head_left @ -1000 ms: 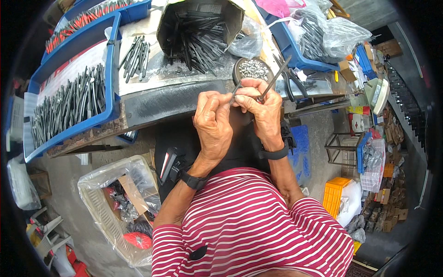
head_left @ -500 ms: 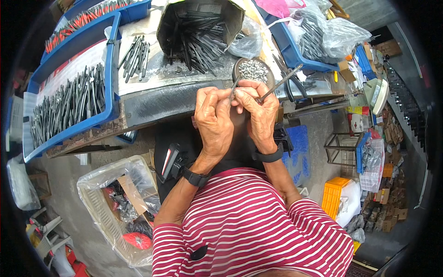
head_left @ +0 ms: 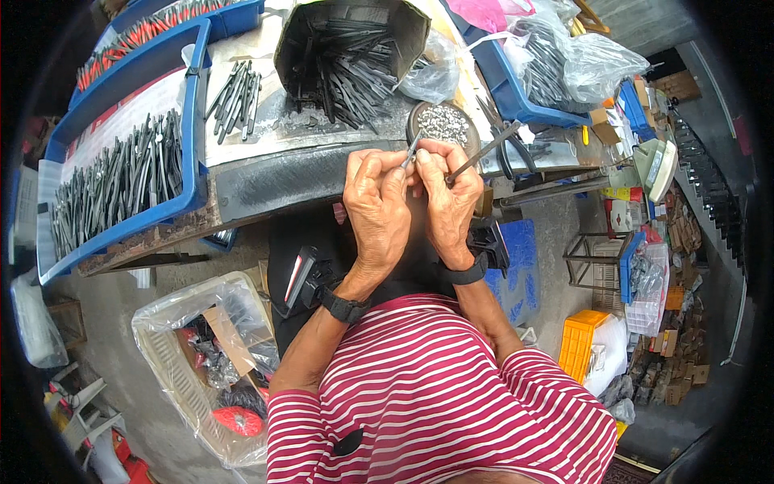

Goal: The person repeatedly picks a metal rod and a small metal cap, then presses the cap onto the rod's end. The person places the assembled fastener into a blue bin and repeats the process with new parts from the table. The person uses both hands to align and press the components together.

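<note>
Both hands rose slightly — metal piece pinched between fingers.

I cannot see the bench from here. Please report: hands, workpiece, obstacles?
Left hand and right hand together, pinching a thin grey metal piece. Right also grips a dark slim rod tool. Round dish of small silver parts just behind.

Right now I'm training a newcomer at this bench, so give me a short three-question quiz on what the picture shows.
1. True or false: both hands are raised together over the bench edge.
2. What sits just beyond the fingertips? A) round dish of small silvery parts B) red cup C) book
3. Which hand holds the thin dark rod?

Key:
1. True: the left hand and right hand meet around a small metal piece.
2. A, the round dish.
3. The right hand holds the rod.
</note>
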`<state>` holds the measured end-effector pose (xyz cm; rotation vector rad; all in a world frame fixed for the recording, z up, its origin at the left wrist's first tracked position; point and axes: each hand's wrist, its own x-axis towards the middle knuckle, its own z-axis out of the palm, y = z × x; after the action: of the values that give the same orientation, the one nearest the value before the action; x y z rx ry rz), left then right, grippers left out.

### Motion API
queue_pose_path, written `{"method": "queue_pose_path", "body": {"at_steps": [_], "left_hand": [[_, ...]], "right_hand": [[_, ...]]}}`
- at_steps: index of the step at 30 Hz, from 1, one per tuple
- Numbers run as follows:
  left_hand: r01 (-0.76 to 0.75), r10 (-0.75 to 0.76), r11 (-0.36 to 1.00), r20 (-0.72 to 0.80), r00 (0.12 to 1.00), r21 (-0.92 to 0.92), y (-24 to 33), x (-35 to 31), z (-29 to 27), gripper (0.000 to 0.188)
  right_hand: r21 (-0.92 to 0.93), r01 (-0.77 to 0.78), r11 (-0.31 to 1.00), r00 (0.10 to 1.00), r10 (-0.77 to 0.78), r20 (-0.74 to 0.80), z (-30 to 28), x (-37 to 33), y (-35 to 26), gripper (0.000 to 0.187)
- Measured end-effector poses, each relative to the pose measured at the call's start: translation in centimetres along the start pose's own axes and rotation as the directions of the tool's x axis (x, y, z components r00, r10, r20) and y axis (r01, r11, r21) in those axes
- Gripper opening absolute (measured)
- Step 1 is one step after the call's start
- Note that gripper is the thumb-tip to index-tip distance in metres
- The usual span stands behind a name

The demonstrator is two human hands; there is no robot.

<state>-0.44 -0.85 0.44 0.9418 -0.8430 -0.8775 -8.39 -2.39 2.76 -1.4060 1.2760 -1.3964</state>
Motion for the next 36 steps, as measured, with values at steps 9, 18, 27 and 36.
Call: {"method": "queue_pose_path", "body": {"at_steps": [9,18,27,36], "left_hand": [[0.229,-0.212,0.947,0.098,0.972,-0.226,0.4,0.5,-0.2,0.008],[0.296,-0.238,0.877,0.193,0.952,-0.378,0.8,0.6,-0.8,0.012],[0.304,-0.254,0.881,0.178,0.951,-0.364,0.7,0.6,-1.3,0.013],[0.266,-0.242,0.938,0.131,0.962,-0.222,0.2,0.3,-1.2,0.011]], "right_hand": [[0.310,-0.164,0.936,0.986,0.160,0.037,-0.1,1.3,0.7,0.024],[0.408,-0.204,0.890,0.979,0.196,0.061,-0.3,0.7,0.2,0.026],[0.372,-0.221,0.902,0.974,0.223,0.038,-0.5,0.5,0.2,0.022],[0.023,-0.011,1.000,0.998,0.009,0.066,-0.2,-0.3,0.5,0.011]]}}
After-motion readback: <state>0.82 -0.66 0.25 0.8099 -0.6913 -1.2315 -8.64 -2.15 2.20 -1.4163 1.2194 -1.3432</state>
